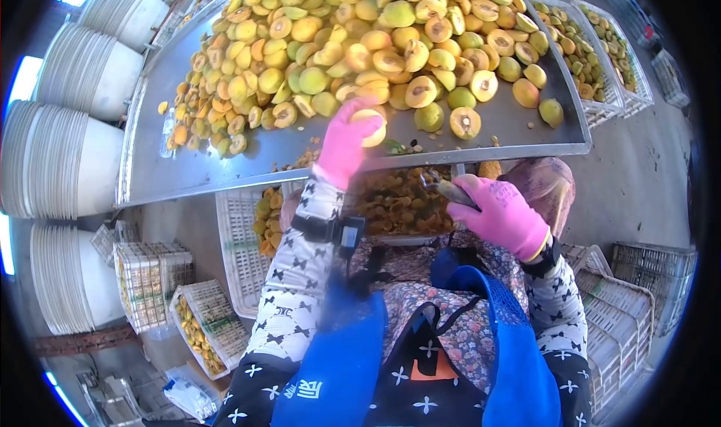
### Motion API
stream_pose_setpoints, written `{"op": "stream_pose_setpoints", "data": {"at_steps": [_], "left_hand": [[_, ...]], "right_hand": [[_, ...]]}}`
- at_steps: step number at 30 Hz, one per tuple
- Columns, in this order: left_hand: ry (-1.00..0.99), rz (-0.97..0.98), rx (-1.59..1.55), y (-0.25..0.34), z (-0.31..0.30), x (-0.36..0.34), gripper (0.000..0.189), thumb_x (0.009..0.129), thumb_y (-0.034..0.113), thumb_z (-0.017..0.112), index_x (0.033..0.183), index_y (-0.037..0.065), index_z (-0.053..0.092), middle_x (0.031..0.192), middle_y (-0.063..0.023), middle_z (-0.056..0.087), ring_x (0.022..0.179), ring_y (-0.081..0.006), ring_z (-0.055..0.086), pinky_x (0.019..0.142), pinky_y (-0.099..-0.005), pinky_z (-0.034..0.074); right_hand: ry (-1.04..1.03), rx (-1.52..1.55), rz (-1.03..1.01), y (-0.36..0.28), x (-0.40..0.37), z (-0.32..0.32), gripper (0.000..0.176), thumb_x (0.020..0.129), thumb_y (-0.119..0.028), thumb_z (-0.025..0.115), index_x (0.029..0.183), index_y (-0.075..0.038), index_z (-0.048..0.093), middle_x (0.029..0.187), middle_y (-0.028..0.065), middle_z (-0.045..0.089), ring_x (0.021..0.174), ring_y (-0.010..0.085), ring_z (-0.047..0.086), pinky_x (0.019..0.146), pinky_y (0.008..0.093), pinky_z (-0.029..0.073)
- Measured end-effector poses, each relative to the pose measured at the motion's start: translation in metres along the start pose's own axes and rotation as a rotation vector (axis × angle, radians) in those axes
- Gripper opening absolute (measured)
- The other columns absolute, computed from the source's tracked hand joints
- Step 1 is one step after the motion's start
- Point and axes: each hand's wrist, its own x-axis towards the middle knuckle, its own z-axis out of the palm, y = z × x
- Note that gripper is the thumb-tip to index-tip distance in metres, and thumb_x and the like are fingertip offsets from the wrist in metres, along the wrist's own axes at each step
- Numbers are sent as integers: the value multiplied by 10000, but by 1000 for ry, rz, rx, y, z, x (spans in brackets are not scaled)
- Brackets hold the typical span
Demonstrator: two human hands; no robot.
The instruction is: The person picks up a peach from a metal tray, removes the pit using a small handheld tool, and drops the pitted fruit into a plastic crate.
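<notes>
- So the left hand [347,143], in a pink glove, had its fingers wrapped round a yellow fruit [373,129], just above the near edge of the metal table [263,153]
- Right hand [505,215], pink glove too, was clamped on a small tool [449,191], metal end facing left
- Big fruit heap [323,51] sat on the tabletop, loads of halves cut-side up
- Brownish pieces [398,202] lay in a container below

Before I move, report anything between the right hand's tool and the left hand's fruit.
Nothing visible blocks the tool from the fruit; the metal table's near rim crosses between them in view, but seemingly lower.
</notes>
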Motion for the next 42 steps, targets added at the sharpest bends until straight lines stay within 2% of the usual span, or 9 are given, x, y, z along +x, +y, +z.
{"op": "stream_pose_setpoints", "data": {"at_steps": [8, 14, 20, 24, 28, 32, 38, 40, 42], "left_hand": [[30, 164, -416, 22, 29, -72, 397, 976, 208, 554, 1312, -5, 537, 1149, -156, 653, 969, -240, 648, 876, -346, 520], [166, 697, 484, 24, 28, -91, 376, 851, 15, 686, 1211, -12, 580, 1072, -89, 671, 919, -182, 667, 791, -303, 557], [151, 27, -507, 25, 37, -98, 269, 909, 86, 672, 1158, -5, 623, 982, -80, 675, 862, -151, 644, 730, -269, 538], [202, 137, -492, 25, 45, -99, 230, 950, 166, 652, 1112, 4, 640, 929, -89, 679, 795, -146, 635, 670, -266, 520], [195, 190, -400, 36, 46, -102, 311, 1009, 310, 565, 1022, 7, 639, 880, -96, 680, 732, -154, 627, 635, -270, 507], [-107, 300, -182, 35, 32, -92, 459, 1048, 428, 457, 964, 9, 625, 858, -101, 678, 685, -167, 610, 618, -282, 504], [115, -8, -243, 32, -9, -98, 437, 1052, 355, 460, 1015, -20, 680, 921, -96, 714, 768, -178, 692, 697, -289, 565], [73, 188, 465, 38, -80, -125, 318, 990, 291, 573, 1091, 9, 681, 998, -87, 708, 854, -151, 678, 741, -259, 552], [173, 656, 1627, 58, -130, -140, 304, 929, 227, 686, 1167, 39, 681, 1075, -77, 702, 940, -125, 664, 784, -230, 538]], "right_hand": [[337, -78, -225, -39, 37, 50, 440, 884, -202, 705, 1253, -32, 534, 989, 183, 673, 856, 380, 667, 722, 440, 530], [126, -413, -139, -48, 39, 55, 361, 869, -249, 698, 1132, -58, 540, 908, 119, 646, 792, 339, 660, 691, 439, 493], [62, -444, -198, -40, 33, 60, 255, 876, -215, 655, 1046, -79, 522, 840, 106, 629, 721, 315, 656, 603, 423, 481], [150, 140, -267, -47, 24, 86, 279, 871, -228, 701, 997, -69, 509, 757, 104, 628, 653, 275, 648, 563, 402, 488], [-350, 1057, 423, -80, 25, 61, 182, 894, -173, 661, 922, -46, 533, 660, 47, 583, 496, 141, 546, 475, 271, 425], [-636, 1433, 386, -65, 25, 47, 141, 913, -151, 618, 930, -20, 568, 595, 22, 538, 441, 117, 500, 411, 243, 356], [-543, 787, 235, -54, 16, 41, 244, 892, -203, 659, 986, 8, 581, 622, 93, 564, 551, 217, 597, 535, 336, 464], [-302, 208, -116, -19, 6, 52, 264, 886, -269, 679, 999, -50, 585, 715, 143, 637, 632, 328, 640, 565, 393, 489], [-271, 28, -82, 9, -4, 53, 305, 866, -297, 693, 997, -45, 581, 744, 183, 636, 705, 385, 634, 623, 447, 497]]}}
